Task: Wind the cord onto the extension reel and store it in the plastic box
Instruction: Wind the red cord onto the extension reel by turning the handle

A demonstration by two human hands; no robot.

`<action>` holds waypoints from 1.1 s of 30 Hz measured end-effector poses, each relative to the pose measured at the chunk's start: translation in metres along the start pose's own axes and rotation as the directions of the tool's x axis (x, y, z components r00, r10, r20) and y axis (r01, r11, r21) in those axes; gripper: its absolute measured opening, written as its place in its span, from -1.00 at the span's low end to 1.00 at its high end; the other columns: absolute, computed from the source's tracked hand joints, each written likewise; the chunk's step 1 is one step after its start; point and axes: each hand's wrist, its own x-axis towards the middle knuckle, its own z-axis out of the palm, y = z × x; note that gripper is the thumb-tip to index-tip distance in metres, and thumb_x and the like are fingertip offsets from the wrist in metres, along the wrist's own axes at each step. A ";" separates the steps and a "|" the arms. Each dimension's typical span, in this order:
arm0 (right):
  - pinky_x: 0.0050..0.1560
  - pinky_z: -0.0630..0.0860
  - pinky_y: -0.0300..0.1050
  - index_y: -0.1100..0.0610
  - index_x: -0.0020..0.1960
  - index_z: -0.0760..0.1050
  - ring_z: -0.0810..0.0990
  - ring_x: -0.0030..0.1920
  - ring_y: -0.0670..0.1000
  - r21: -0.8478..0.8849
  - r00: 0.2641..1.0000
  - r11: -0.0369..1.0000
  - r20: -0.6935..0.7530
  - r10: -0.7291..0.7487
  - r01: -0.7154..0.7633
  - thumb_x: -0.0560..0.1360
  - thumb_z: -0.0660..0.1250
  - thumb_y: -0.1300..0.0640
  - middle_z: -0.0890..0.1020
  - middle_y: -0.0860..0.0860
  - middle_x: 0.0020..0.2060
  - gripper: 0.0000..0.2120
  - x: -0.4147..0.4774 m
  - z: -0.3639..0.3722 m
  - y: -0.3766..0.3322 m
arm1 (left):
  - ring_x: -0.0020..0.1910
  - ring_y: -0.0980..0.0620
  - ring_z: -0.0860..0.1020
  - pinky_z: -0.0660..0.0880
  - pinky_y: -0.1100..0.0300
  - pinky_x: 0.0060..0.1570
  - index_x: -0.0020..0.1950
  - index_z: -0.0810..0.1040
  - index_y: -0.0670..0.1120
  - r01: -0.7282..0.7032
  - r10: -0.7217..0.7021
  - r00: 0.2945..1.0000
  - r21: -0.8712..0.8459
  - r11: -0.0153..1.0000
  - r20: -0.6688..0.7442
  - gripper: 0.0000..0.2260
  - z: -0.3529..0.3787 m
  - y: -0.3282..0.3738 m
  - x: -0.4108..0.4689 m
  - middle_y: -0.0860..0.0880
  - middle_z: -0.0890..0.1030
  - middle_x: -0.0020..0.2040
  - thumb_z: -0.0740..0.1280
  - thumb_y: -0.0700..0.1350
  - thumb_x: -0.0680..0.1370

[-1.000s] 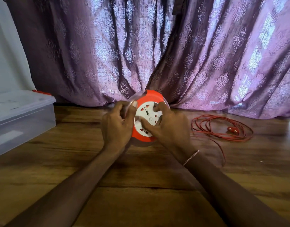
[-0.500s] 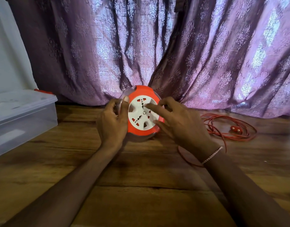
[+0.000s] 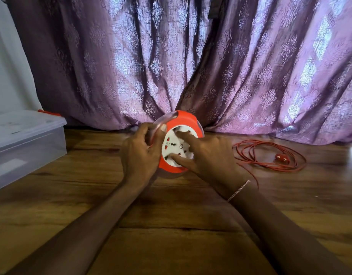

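Extension reel (image 3: 177,147) stands on edge at frame centre between both hands; most of its cord lies loose to the right.

Far left: plastic box (image 3: 28,143), translucent and rectangular, lid apparently on, well apart from the reel. Left hand (image 3: 140,153) curls round the reel's clear back flange, thumb over the rim, a firm hold. Reel is round, with a glossy orange rim and a white socket face turned toward the camera, its axle pointing roughly at the viewer. Right hand (image 3: 209,155) lies spread on the white face, fingertips and thumb pressing, clasping nothing. Right of centre: thin red cord (image 3: 270,168) in slack loops on the wooden floor (image 3: 171,235), one strand trailing back past the right wrist; red two-pin plug (image 3: 281,158) lies among the loops. Judgement: slack feeds in from the right, so the right hand is nearer it.
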 end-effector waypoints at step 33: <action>-0.29 0.54 -0.02 -0.20 0.38 0.42 0.71 -0.23 0.18 -0.009 0.993 0.996 0.086 0.084 -0.083 0.40 0.09 -0.51 0.73 0.02 -0.23 -0.33 -0.002 0.004 -0.003 | -0.23 -0.16 0.65 0.54 -0.02 -0.20 -0.02 0.63 -0.02 0.069 -0.070 0.997 0.031 0.997 0.034 -0.52 0.001 0.002 -0.003 -0.06 0.69 -0.26 0.16 0.36 0.57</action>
